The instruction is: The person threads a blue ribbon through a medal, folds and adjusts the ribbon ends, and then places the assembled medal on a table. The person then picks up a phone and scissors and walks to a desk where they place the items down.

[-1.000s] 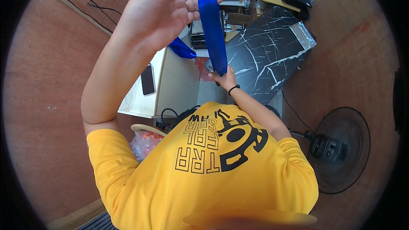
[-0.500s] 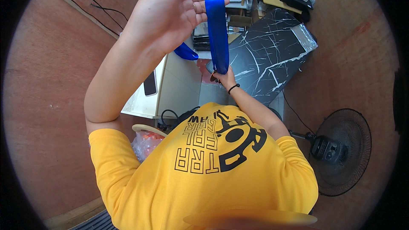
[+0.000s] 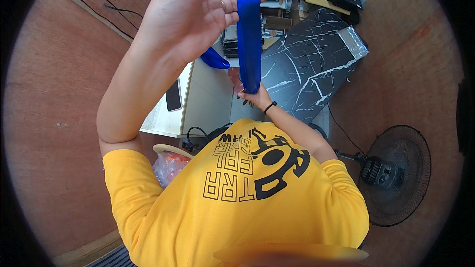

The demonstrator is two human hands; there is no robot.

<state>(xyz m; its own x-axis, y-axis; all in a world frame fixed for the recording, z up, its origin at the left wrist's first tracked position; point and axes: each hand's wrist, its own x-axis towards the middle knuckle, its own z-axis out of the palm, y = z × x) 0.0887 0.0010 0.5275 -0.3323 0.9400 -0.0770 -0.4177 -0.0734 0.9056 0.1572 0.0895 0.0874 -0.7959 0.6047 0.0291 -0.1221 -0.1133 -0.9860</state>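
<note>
A shiny blue ribbon [image 3: 249, 39] hangs as a flat band between my two hands. Its upper end lies across the fingers of my raised left hand [image 3: 190, 17], which carries it with the fingers stretched to the right and the thumb apart above. Behind this hand, another stretch of blue ribbon dangles near the wrist. Lower down, my right hand [image 3: 259, 98], with a dark bracelet at the wrist, is closed on the ribbon's lower end. Small dark and brownish bits show by its fingers, too small to make out.
A dark marbled table [image 3: 307, 64] stands ahead to the right, with a clear packet [image 3: 352, 43] on it. On the left is a pale cabinet [image 3: 205, 99] with a phone [image 3: 173, 96]. A black fan [image 3: 391, 175] stands at right. Shelves [image 3: 272, 0] are at the back.
My left hand has risen slightly. My right hand has moved a little down and left, and the ribbon between them spans a longer stretch.
</note>
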